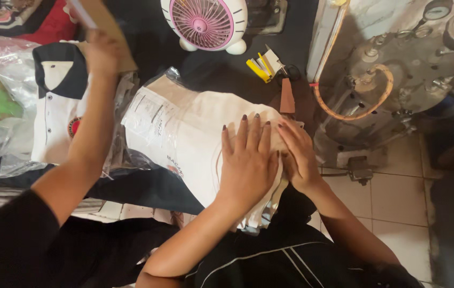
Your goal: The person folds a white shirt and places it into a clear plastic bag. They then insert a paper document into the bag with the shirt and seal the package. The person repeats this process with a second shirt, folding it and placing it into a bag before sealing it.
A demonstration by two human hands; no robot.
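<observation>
My left hand (248, 160) lies flat, fingers spread, on a folded white garment (195, 133) that sits partly inside a clear plastic bag with a printed paper under the film. My right hand (299, 154) rests beside it at the garment's right edge, fingers together, its thumb side tucked under my left hand. Neither hand grips anything. To the left, another person's arm in a black sleeve (85, 138) reaches up, and their hand holds a brown cardboard sheet (104, 26).
A bagged white polo shirt with a black collar (58, 106) lies at the left among loose clear bags (2, 64). A pink-and-white fan (204, 24) and a yellow tool (261, 66) sit behind. A metal machine with a hose (397, 80) stands right, over tiled floor (397, 202).
</observation>
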